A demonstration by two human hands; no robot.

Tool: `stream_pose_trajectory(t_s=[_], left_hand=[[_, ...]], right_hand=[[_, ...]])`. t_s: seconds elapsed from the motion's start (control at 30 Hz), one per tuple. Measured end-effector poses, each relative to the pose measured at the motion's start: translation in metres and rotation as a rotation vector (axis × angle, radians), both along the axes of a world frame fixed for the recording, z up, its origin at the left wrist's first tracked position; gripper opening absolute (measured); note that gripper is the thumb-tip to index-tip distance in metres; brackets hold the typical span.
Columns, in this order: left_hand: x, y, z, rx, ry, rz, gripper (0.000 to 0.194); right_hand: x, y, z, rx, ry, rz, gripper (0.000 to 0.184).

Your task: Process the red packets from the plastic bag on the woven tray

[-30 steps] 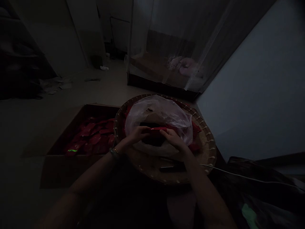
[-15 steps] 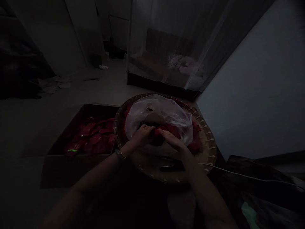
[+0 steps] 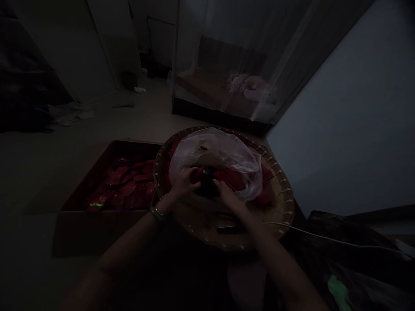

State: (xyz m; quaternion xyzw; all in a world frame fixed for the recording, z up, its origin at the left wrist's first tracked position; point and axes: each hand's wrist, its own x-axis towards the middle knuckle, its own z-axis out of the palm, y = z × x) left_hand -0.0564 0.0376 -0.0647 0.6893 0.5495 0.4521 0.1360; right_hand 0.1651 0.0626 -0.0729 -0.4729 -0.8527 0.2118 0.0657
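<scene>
In dim light, a clear plastic bag lies open on a round woven bamboo tray. Red pieces, perhaps packets or cloth, lie in its mouth. My left hand is at the bag's left side, its thumb and fingers closed around a small red packet. Facing it, my right hand has its fingers bent against a black object between the hands; its kind is too dark to tell. Whether the right fingers pinch anything is unclear.
Left of the tray stands a cardboard box holding many shiny red packets. A dark flat object lies on the tray's near part, close to a white cable. A white wall rises at the right.
My hands have moved apart; the left has shifted left and turned. The black object now shows between them, where red material was before.
</scene>
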Motion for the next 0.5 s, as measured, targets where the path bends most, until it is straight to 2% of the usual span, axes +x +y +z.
stream_pose_trajectory(t_s=[0.2,0.27,0.4,0.5], left_hand=[[-0.001,0.002,0.000,-0.019,-0.025,0.005,0.052],[-0.001,0.001,0.001,-0.018,-0.034,0.005,0.052],[-0.001,0.001,0.001,-0.017,-0.045,0.001,0.051],[-0.002,0.002,-0.001,-0.005,-0.044,0.000,0.051]], right_hand=[[-0.011,0.007,-0.006,0.030,0.169,-0.073,0.043],[-0.013,0.005,-0.006,0.047,0.208,-0.105,0.048],[-0.020,-0.007,-0.004,0.013,0.150,-0.103,0.072],[-0.030,-0.016,0.003,0.015,0.090,-0.110,0.063]])
